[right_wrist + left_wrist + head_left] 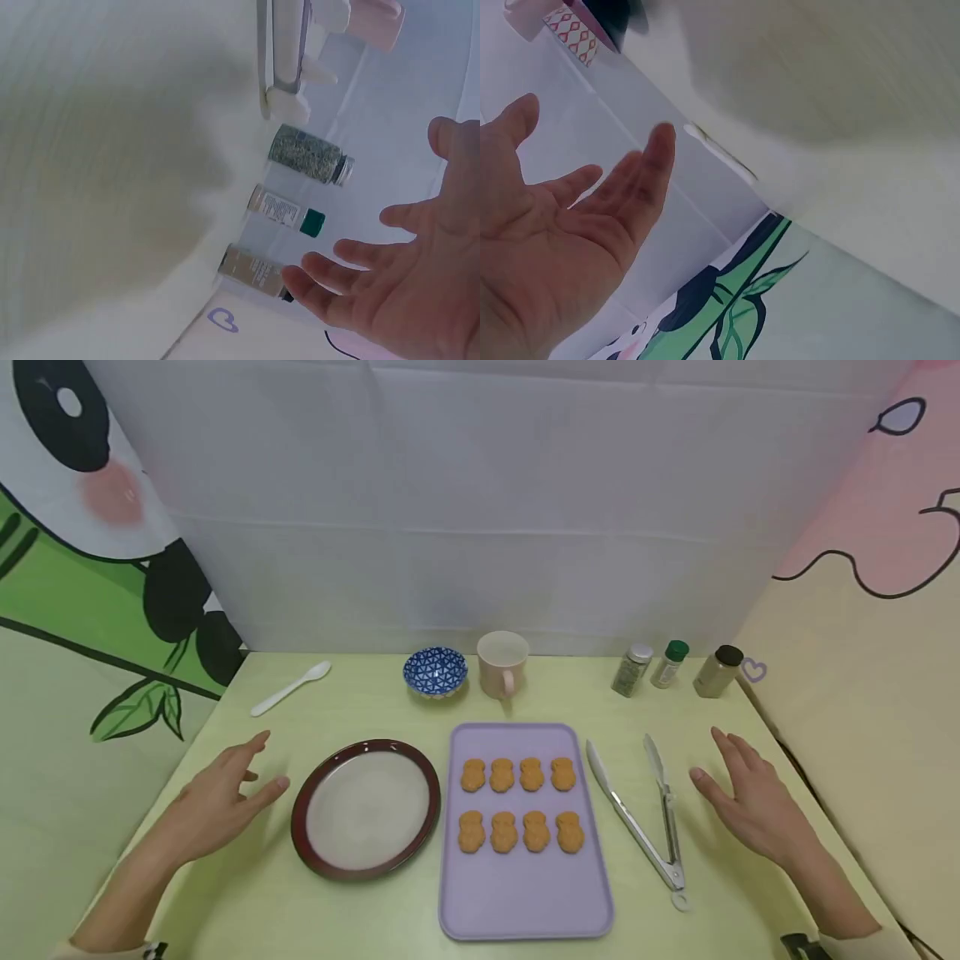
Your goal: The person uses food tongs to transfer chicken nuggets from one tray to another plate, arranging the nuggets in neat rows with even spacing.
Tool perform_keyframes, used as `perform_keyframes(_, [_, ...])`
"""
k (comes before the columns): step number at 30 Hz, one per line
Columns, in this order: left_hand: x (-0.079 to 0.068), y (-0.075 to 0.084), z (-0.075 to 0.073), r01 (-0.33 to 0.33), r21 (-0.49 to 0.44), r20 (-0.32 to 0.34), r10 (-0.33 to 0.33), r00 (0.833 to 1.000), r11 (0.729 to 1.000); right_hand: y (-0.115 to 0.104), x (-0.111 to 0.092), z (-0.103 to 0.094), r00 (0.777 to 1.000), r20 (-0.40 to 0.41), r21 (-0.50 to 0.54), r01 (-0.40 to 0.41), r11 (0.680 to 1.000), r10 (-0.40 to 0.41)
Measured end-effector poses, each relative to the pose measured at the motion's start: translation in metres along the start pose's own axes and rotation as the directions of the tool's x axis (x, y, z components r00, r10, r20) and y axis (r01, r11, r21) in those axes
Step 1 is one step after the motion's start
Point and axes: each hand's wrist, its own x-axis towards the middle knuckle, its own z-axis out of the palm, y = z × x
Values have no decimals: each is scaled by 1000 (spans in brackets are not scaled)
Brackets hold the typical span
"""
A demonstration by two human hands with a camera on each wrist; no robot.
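My left hand (213, 802) hovers over the table's left side with fingers spread, holding nothing. Nearest to it are a white plate with a brown rim (432, 806) and a white spoon (291, 689) lying farther back. Over the right side, my right hand (761, 802) is likewise spread and holds nothing. Metal tongs (637, 833) lie to its left, their arms apart and pointing away from me. Between plate and tongs is a lilac tray (525, 897) bearing two rows of brown, bear-shaped cookies (503, 832).
Along the back stand a blue patterned bowl (435, 672) and a pink mug (502, 664). Three seasoning jars are at the back right: one with a grey lid (632, 670), one green-capped (670, 665), one black-capped (717, 672). A white cloth wall (465, 527) rises behind the table.
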Motion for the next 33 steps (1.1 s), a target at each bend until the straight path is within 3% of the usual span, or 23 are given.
perform_keyframes(6, [5,2,11,36,-154,113,-19,993,987,-21,-3,17,987,109,90,-126,988,116])
perform_keyframes(10, [9,3,20,92,-279,188,-39,981,956,-30,-6,31,974,158,125,-181,975,161])
perform_keyframes(15, [11,3,31,132,-366,239,-44,970,921,-40,-11,45,956,225,131,-221,966,188])
perform_keyframes(20, [13,3,37,126,-371,234,-38,971,920,-49,-15,58,942,234,25,-251,968,239])
perform_keyframes(26, [12,3,37,166,-406,252,-65,966,899,-53,-16,66,961,146,-19,-235,972,236])
perform_keyframes(31, [13,4,38,184,-418,271,-71,960,890,-49,-16,55,962,153,39,-234,971,226])
perform_keyframes(33, [14,4,38,182,-421,277,-65,959,889,-46,-15,49,952,190,119,-265,957,240])
